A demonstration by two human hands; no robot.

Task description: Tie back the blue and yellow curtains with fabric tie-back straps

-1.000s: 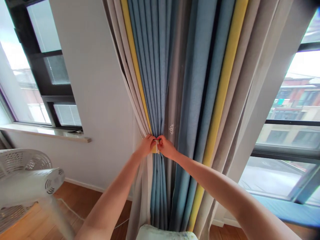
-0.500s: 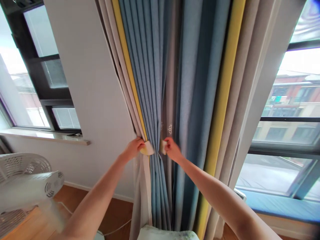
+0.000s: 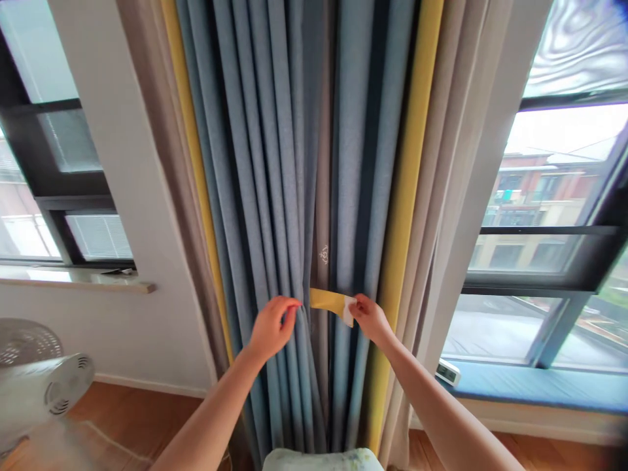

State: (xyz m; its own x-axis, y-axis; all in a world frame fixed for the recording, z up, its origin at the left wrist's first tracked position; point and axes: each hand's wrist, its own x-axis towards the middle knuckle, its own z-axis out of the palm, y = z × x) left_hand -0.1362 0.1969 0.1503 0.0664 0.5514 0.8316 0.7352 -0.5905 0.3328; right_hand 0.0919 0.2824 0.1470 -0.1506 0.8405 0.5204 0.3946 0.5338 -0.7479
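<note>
Blue curtain panels (image 3: 275, 196) hang down the middle, with yellow bands and beige cloth at both sides. A yellow strap (image 3: 328, 300) with a white end comes out from behind the left blue panel. My right hand (image 3: 371, 319) pinches its white end in front of the right-hand curtain. Against the edge of the left blue panel, my left hand (image 3: 275, 327) has thumb and forefinger pressed together; whether cloth is between them is hard to see. The other end of the strap is hidden.
A white fan (image 3: 44, 386) stands at the lower left, near a window sill (image 3: 73, 279). At the bottom centre is a pale padded top (image 3: 321, 460). A small white device (image 3: 448, 372) sits on the blue window seat (image 3: 530, 386) at right.
The gathered left curtain has spread wider. My left hand has let go of the strap's left end, while my right hand has pulled the other end to the right. The view has shifted.
</note>
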